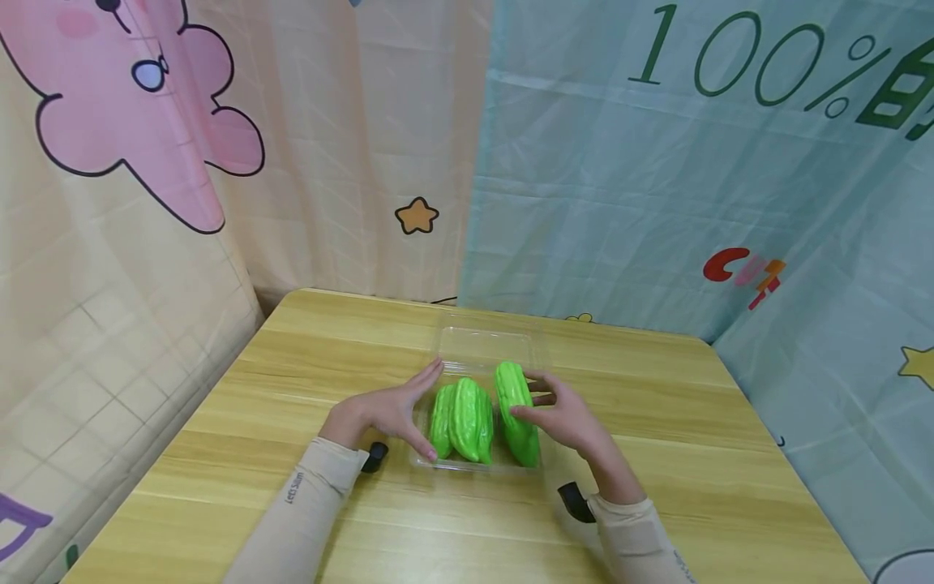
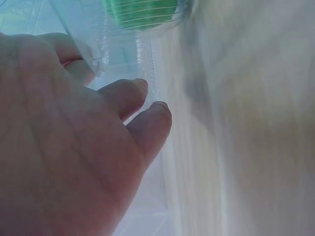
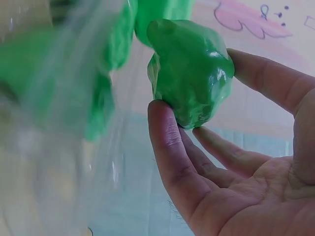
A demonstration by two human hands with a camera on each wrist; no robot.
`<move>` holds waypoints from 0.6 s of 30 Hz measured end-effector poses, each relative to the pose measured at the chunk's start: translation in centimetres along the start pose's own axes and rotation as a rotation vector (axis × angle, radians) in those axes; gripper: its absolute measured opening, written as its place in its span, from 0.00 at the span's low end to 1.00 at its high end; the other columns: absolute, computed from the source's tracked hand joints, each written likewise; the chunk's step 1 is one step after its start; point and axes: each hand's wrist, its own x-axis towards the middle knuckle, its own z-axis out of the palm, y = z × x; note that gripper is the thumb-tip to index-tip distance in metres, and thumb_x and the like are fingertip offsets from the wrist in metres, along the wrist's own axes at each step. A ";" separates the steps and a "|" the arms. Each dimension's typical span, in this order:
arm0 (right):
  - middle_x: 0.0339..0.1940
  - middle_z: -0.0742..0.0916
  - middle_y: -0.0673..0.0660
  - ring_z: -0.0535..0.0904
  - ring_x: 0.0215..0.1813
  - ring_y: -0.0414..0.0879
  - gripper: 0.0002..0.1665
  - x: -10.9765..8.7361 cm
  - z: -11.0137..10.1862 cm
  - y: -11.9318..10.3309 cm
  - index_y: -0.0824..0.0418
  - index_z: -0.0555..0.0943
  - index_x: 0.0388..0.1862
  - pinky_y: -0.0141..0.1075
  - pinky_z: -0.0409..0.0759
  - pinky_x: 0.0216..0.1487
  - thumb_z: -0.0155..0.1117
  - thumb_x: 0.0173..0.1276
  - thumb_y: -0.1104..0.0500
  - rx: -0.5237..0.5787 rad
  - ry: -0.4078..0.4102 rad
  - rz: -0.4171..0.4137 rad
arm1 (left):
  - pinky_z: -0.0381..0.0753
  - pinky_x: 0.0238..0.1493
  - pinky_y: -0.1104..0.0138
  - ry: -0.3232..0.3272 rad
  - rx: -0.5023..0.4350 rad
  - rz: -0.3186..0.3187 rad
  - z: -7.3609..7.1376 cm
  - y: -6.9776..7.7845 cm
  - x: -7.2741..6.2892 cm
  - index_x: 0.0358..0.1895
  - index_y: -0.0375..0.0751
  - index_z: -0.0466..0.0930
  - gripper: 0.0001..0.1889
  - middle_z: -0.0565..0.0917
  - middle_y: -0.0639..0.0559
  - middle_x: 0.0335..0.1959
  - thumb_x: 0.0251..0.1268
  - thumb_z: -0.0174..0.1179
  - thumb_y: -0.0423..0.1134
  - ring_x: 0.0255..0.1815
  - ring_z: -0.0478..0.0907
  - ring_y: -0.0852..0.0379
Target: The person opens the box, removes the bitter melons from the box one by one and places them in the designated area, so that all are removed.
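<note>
My right hand point(image 1: 558, 412) pinches a bright green ribbed fruit point(image 1: 516, 414) between thumb and fingers, over the right part of a clear plastic box point(image 1: 467, 466). In the right wrist view the fingertips press on the fruit point(image 3: 194, 71) from opposite sides. My left hand point(image 1: 394, 412) holds the box's left side, thumb at the near corner and fingers toward the far one. Other green ribbed fruits point(image 1: 469, 418) lie side by side in the box's left and middle. In the left wrist view some fingers meet the clear wall point(image 2: 93, 51).
The box's clear lid point(image 1: 485, 345) lies folded back at the far side, on the wooden table point(image 1: 292, 349). Printed curtains point(image 1: 350, 162) hang behind and beside the table. Black straps point(image 1: 576, 503) show at both wrists.
</note>
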 end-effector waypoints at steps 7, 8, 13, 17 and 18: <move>0.66 0.78 0.68 0.77 0.63 0.63 0.42 0.0 -2.3 0.4 0.64 0.67 0.75 0.50 0.83 0.52 0.72 0.67 0.53 -0.005 0.012 0.029 | 0.43 0.77 0.50 0.003 0.011 -0.026 -0.5 0.1 -0.6 0.81 0.43 0.25 0.77 0.25 0.45 0.81 0.39 0.83 0.54 0.80 0.30 0.44; 0.66 0.77 0.69 0.76 0.64 0.64 0.42 0.0 -2.7 0.5 0.65 0.66 0.75 0.51 0.83 0.53 0.72 0.68 0.53 -0.004 0.014 0.029 | 0.43 0.77 0.50 0.003 0.014 -0.030 -0.6 0.2 -0.7 0.81 0.43 0.25 0.77 0.25 0.45 0.81 0.39 0.83 0.55 0.80 0.30 0.44; 0.67 0.75 0.72 0.74 0.65 0.67 0.42 0.0 -4.3 1.3 0.66 0.64 0.77 0.56 0.81 0.55 0.69 0.70 0.54 -0.012 0.033 0.041 | 0.44 0.77 0.49 0.011 0.021 -0.050 -0.9 0.3 -1.0 0.81 0.44 0.25 0.78 0.23 0.48 0.81 0.38 0.83 0.55 0.80 0.32 0.42; 0.69 0.73 0.73 0.72 0.67 0.68 0.42 0.1 -5.5 2.1 0.67 0.61 0.78 0.58 0.79 0.57 0.68 0.71 0.54 -0.026 0.035 0.068 | 0.45 0.76 0.48 0.009 0.027 -0.058 -1.1 0.2 -1.2 0.81 0.45 0.25 0.78 0.24 0.47 0.81 0.38 0.83 0.56 0.80 0.33 0.41; 0.69 0.72 0.74 0.71 0.67 0.69 0.42 0.2 -5.7 2.4 0.67 0.61 0.78 0.58 0.79 0.58 0.67 0.72 0.54 -0.032 0.035 0.076 | 0.45 0.76 0.48 0.006 0.029 -0.059 -1.1 0.2 -1.3 0.81 0.44 0.25 0.78 0.24 0.46 0.81 0.38 0.83 0.56 0.80 0.33 0.41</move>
